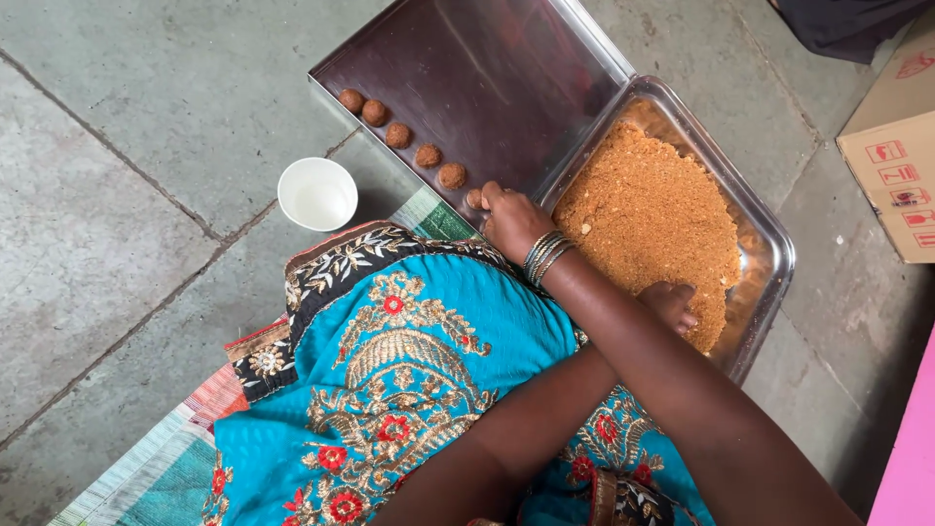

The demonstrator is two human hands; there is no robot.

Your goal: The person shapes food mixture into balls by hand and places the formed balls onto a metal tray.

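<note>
Landmark: flat steel tray (487,68), lying on the stone floor (117,146).
Right hand (511,219): at the tray's near corner, bangles (545,255) on the wrist. Fingers are curled down around the sixth ball (474,200), fingertips closed on it.
Left hand (672,302): right of the tray, crossed under the right forearm, resting in the crumb mix (648,219). Mostly hidden, so I cannot tell how far open it is or whether it has hold of anything.
Sixth ball, place: on the tray floor, touching or almost touching the tray's near-left rim, next after the row of five balls (397,134).
Handling (judged): light, small, pressed from loose crumbs, so soft and fragile. Squeezing would likely crack it. The surface looks dry and grainy, not slippery.
Hold (judged): cradle it round the sides with several fingertips, using even, gentle pressure.
Axis: round, so no long axis and no facing.
Row axis: diagonal, running along the tray's left rim from its far-left corner towards the person. Balls sit apart, not touching.
Crumb mix: orange-brown, heaped in a deeper steel pan (769,244) that touches the tray's right rim.
Paper cup (317,194): white, upright, just left of the tray.
Cardboard box (891,146): well right of the tray.
</note>
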